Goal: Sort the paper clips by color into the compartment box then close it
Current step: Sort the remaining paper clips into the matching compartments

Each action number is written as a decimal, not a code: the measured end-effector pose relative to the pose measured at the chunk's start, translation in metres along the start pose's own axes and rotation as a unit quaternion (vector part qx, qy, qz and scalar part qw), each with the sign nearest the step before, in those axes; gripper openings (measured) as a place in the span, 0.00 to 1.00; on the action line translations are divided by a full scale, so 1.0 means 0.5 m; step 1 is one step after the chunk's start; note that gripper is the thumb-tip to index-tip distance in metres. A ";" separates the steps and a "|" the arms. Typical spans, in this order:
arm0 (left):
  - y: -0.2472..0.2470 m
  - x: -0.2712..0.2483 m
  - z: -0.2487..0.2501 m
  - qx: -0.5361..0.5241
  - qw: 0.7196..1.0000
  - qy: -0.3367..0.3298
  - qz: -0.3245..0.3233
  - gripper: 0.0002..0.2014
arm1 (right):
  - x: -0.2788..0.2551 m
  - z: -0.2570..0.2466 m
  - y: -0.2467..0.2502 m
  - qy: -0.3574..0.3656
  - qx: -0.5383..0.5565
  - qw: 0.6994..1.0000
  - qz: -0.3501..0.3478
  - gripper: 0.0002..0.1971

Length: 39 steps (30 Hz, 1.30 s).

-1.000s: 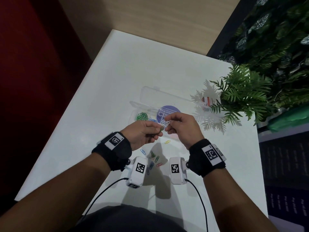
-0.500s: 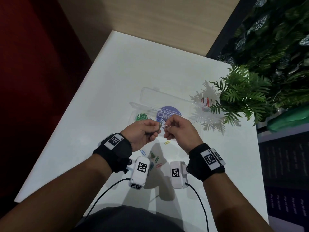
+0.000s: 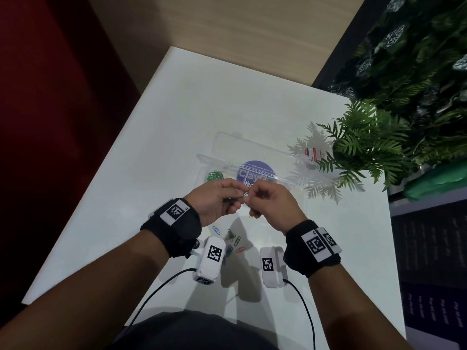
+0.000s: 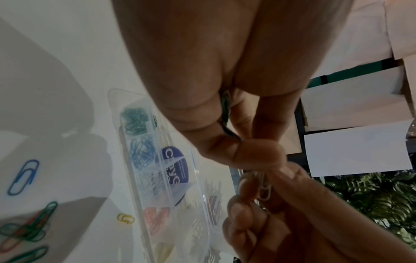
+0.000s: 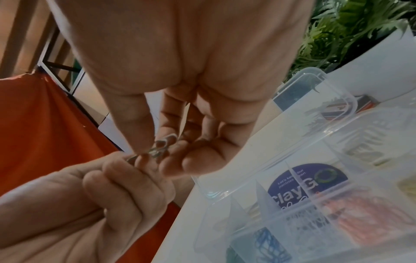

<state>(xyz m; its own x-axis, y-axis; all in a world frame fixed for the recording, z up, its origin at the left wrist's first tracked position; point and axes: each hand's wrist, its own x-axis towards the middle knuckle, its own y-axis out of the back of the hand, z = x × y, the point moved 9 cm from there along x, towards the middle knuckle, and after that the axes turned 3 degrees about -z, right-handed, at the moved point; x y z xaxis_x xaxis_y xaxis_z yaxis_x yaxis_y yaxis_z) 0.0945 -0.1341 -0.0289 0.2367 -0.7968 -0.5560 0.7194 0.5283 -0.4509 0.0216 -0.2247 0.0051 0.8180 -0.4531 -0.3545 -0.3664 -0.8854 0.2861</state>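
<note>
Over the white table, my left hand (image 3: 237, 197) and right hand (image 3: 252, 195) meet fingertip to fingertip just in front of the clear compartment box (image 3: 285, 181). Both pinch the same linked white paper clips (image 4: 264, 189), also seen as white paper clips (image 5: 158, 149) in the right wrist view. A green clip (image 4: 225, 108) is tucked between my left hand's fingers. The box (image 4: 203, 195) lies open and holds green clips (image 4: 135, 121), blue clips (image 4: 143, 153), white clips (image 4: 150, 183) and red clips (image 4: 156, 220) in separate compartments.
Loose clips lie on the table under my wrists: a blue one (image 3: 216, 230), tangled green ones (image 3: 231, 234), a red one (image 3: 240, 249) and a yellow one (image 4: 124, 218). A fern (image 3: 366, 145) overhangs the box's right end. The table's left edge runs close by.
Both hands have stayed together above the box. Their fingers have shifted a little on the white clips, and the right wrist has sunk slightly.
</note>
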 end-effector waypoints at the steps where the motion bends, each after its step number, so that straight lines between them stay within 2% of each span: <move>1: -0.001 0.001 0.001 0.005 1.000 0.000 -0.001 0.08 | 0.000 -0.002 0.000 0.005 -0.002 1.000 -0.007 0.05; 5: -0.006 0.004 -0.004 0.015 1.000 0.009 -0.023 0.12 | 0.004 -0.007 0.002 0.018 -0.027 0.999 -0.038 0.06; 8: -0.011 0.004 -0.005 0.022 0.999 0.011 -0.028 0.09 | 0.003 -0.009 0.006 0.017 -0.049 0.997 -0.051 0.09; 11: -0.006 0.005 -0.003 0.021 1.000 0.003 -0.005 0.07 | 0.001 -0.011 0.007 0.024 -0.060 0.997 -0.051 0.07; 16: 0.000 0.008 -0.004 0.019 0.999 -0.006 0.033 0.10 | -0.001 -0.009 0.008 0.032 -0.052 0.997 -0.035 0.06; 20: 0.015 0.008 -0.003 0.004 0.998 -0.004 0.065 0.11 | -0.002 0.002 0.018 0.023 -0.028 0.999 -0.018 0.05; 26: 0.006 0.000 -0.009 0.031 0.998 0.017 0.043 0.11 | 0.001 0.017 0.037 0.008 0.037 0.999 0.033 0.04; 33: 0.013 0.005 -0.002 -0.033 0.996 -0.020 0.076 0.10 | -0.001 0.014 0.036 0.033 0.060 0.994 0.088 0.08; 39: 0.007 0.004 -0.001 -0.042 0.996 -0.037 0.073 0.09 | 0.001 0.011 0.023 0.042 0.048 0.991 0.116 0.05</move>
<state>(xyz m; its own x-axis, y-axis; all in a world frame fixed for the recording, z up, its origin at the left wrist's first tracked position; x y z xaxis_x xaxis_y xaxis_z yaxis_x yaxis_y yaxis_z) 0.0975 -0.1337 -0.0320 0.3847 -0.7279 -0.5677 0.6179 0.6599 -0.4274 0.0155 -0.2358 0.0035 0.7390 -0.6396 -0.2117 -0.5870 -0.7655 0.2634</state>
